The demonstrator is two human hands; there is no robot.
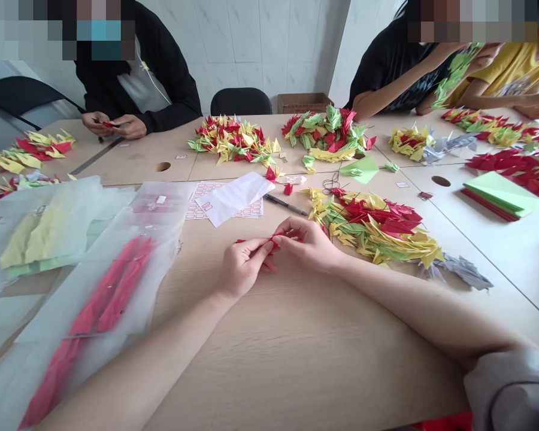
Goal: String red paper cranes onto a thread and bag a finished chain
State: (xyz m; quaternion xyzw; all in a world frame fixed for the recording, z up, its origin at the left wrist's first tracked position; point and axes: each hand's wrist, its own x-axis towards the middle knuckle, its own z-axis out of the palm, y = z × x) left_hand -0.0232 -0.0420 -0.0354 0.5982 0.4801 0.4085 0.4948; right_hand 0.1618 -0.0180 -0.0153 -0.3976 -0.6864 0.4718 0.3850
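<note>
Over the middle of the wooden table [269,335], my left hand [245,263] and my right hand [308,245] meet around a small piece of red paper [269,263]. Thumbs and index fingers of both hands pinch it, and its folded shape is mostly hidden behind them. Just right of my right hand lies a pile of red, yellow and green folded paper pieces [386,224]. A black pen [285,205] rests behind my hands, beside a white paper sheet [236,194].
Clear plastic bags with red folded strips [112,287] and yellow ones [40,230] cover the left side. Green sheets [503,193] are stacked at the right. More paper piles [233,139] stand farther back, where three people sit.
</note>
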